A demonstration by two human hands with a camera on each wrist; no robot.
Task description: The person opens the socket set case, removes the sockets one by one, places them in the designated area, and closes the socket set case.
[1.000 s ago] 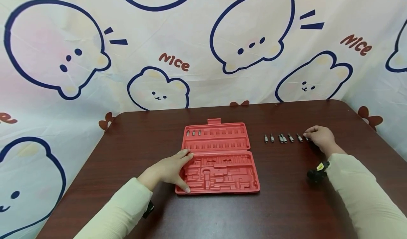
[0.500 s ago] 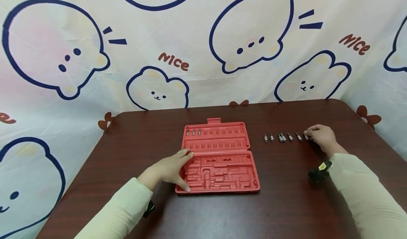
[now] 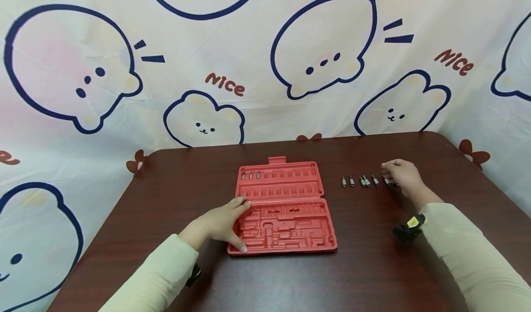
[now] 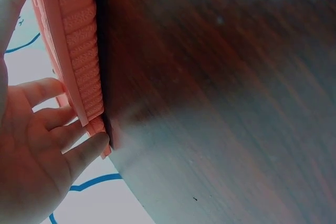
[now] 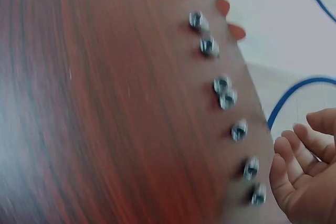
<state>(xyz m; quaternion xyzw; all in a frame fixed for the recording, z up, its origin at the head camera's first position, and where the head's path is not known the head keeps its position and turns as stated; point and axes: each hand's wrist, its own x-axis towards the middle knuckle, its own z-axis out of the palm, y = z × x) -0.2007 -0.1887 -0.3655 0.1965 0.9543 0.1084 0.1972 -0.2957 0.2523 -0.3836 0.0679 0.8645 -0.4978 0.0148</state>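
Observation:
An open red plastic tool case (image 3: 286, 224) lies on the table, its two moulded halves unfolded. My left hand (image 3: 220, 220) rests on the case's left edge, thumb at the near corner and fingers spread toward the hinge. In the left wrist view, the fingers (image 4: 50, 121) touch its ribbed side. Several small metal socket bits (image 3: 375, 180) lie in a row on the table. Close over the right end of that row, my right hand (image 3: 404, 176) holds nothing, its fingers (image 5: 294, 156) loosely bent. It hides part of the rightmost bits in the head view.
Three bits (image 3: 250, 175) sit in the upper left slots of the case's far half. Dark wood table (image 3: 282, 284) extends around the case. A printed cloth (image 3: 257, 72) hangs behind the table, and a black wrist camera (image 3: 408, 231) is on the right sleeve.
My right hand has let go of the rightmost bit and moved left, with its fingers now over the bits beside it. The left hand stays on the case. The view shifts slightly.

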